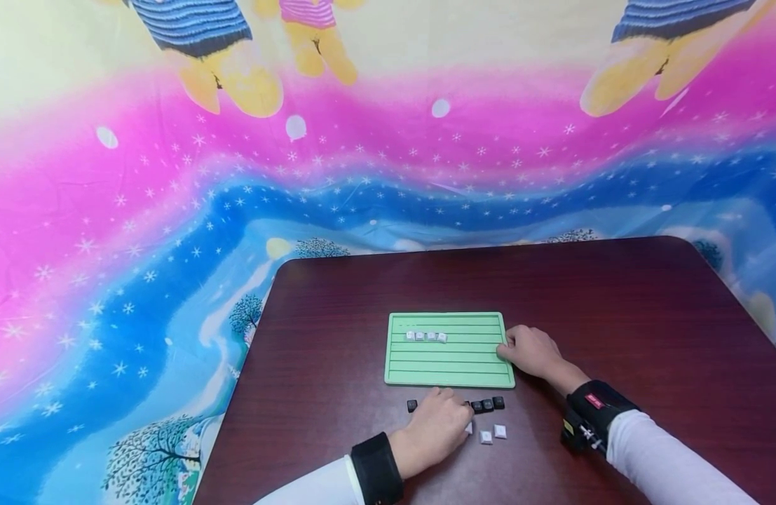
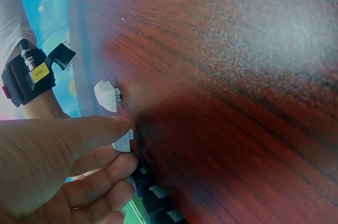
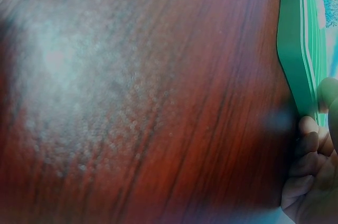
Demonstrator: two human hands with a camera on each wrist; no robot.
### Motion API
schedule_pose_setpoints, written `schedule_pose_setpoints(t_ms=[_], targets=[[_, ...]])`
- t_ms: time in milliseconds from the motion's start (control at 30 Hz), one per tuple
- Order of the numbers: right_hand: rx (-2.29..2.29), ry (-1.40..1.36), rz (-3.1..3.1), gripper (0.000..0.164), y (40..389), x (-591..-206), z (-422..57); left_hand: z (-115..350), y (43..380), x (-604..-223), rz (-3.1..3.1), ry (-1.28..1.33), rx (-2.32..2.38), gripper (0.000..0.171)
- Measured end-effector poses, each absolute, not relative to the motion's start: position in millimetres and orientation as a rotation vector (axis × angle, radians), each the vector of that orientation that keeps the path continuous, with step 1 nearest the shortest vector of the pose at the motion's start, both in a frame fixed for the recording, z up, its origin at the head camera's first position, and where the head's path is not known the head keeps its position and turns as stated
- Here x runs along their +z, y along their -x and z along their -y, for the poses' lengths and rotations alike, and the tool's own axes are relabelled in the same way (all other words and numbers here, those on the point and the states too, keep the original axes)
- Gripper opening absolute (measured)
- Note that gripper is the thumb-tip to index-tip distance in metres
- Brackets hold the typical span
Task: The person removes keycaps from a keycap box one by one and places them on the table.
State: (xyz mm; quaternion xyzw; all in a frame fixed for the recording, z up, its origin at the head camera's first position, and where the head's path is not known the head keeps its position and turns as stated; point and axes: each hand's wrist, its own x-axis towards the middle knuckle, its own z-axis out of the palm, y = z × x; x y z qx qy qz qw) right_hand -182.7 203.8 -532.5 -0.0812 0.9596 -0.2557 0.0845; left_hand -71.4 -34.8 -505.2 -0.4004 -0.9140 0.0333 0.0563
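We're pinching white keycap point(image 2: 122, 143) in left grip point(image 1: 433, 426), black keycaps point(image 1: 487, 405) beside it; right grip point(image 1: 536, 353) clasps edge of ridged green tray point(image 1: 451, 359). Slack pinch could drop keycap; tug on tray could jostle row of white keycaps point(image 1: 431, 337).

The left hand point(image 1: 434, 423) is held near, drawn into a pinch; the right hand point(image 1: 534, 352) is placed farther off, to the right, fingers point(image 3: 305, 165) curled.
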Motion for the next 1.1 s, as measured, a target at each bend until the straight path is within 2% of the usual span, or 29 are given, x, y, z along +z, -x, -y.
schedule_pose_setpoints(t_ms=[600,1100], targets=[[-0.772,0.256,-2.859,0.039,183.0,-533.2,-204.5,32.5,68.7,-507.5,2.714,1.197,0.166,0.007],[-0.767,0.278,-2.885,0.04,180.8,-532.4,-204.4,32.6,71.8,-503.2,2.736,1.202,0.134,0.02]])
